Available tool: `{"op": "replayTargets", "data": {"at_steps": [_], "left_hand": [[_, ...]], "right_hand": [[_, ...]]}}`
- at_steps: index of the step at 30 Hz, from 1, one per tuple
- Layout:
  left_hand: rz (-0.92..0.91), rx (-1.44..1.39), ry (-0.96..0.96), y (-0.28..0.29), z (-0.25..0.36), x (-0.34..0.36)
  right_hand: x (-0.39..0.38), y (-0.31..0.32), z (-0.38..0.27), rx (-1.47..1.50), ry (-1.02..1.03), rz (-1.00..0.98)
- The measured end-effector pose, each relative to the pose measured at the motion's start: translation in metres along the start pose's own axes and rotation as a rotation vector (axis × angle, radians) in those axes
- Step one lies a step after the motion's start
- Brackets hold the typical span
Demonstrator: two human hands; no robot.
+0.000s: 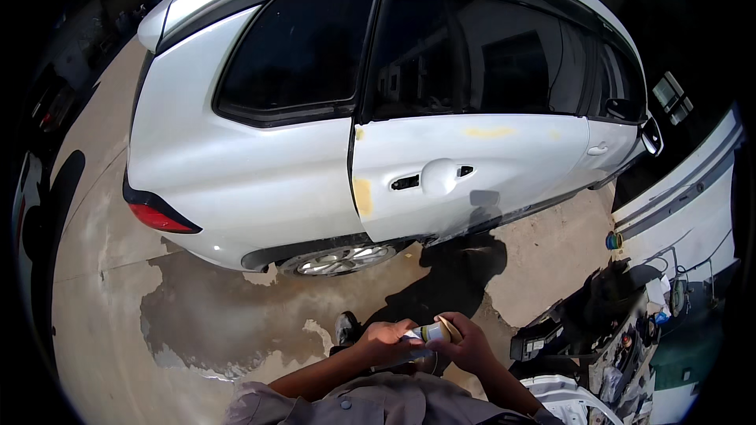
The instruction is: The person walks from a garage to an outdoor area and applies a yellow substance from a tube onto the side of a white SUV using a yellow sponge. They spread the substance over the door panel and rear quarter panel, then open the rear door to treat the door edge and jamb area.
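Note:
In front of my body my left hand (386, 341) and my right hand (469, 346) are close together, fingers closed. Between them is a small white, rounded thing with a yellow-green band (431, 333); its kind I cannot make out. My left hand grips its left end. A thin tan piece with a curved edge (451, 327) is pinched in my right hand, against the white thing. Beyond my hands stands a white car (260, 165). Its rear door (520, 161) has yellowish filler patches (363, 197), and dark openings where the handle sits.
The car's rear wheel (339, 260) is just ahead of me, beside a wet patch (213, 307) on the concrete. My dark shoe (346, 328) shows below. At right lie car parts and clutter (606, 323), with a white curved panel (563, 393) nearer me.

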State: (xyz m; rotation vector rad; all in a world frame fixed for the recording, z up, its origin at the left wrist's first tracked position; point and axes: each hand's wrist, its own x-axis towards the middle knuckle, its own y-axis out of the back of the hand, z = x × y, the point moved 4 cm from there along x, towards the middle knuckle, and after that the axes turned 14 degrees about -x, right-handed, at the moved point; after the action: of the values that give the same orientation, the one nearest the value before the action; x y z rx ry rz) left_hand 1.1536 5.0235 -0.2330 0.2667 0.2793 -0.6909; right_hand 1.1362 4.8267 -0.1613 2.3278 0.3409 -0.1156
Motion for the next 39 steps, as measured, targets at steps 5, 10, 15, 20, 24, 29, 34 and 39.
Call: {"op": "replayTargets", "data": {"at_steps": [5, 10, 15, 20, 24, 29, 34, 39], "left_hand": [[-0.138, 0.098, -0.237, 0.085, -0.006, 0.012], [-0.143, 0.158, -0.261, 0.148, 0.015, 0.016], [-0.153, -0.002, -0.143, 0.174, -0.003, 0.030], [-0.088, -0.180, -0.225, 0.192, 0.013, 0.031], [-0.006, -0.032, -0.209, 0.192, 0.044, 0.041], [0.084, -0.128, -0.090, 0.180, 0.045, 0.066], [-0.043, -0.636, 0.000, 0.158, 0.053, 0.108], [-0.154, -0.782, 0.060, 0.139, 0.058, 0.146]], "right_hand": [[0.046, -0.019, -0.034, 0.143, -0.117, 0.069], [0.088, -0.022, -0.061, 0.067, -0.085, 0.024], [0.124, -0.016, -0.083, -0.021, 0.249, 0.013], [0.148, -0.007, -0.081, 0.139, 0.121, -0.042], [0.167, 0.011, -0.067, 0.183, -0.203, -0.274], [0.195, 0.044, -0.055, 0.128, 0.307, -0.309], [0.230, 0.088, -0.032, 0.168, 0.681, -0.345], [0.261, 0.142, 0.013, 0.464, 0.711, -0.392]]}}
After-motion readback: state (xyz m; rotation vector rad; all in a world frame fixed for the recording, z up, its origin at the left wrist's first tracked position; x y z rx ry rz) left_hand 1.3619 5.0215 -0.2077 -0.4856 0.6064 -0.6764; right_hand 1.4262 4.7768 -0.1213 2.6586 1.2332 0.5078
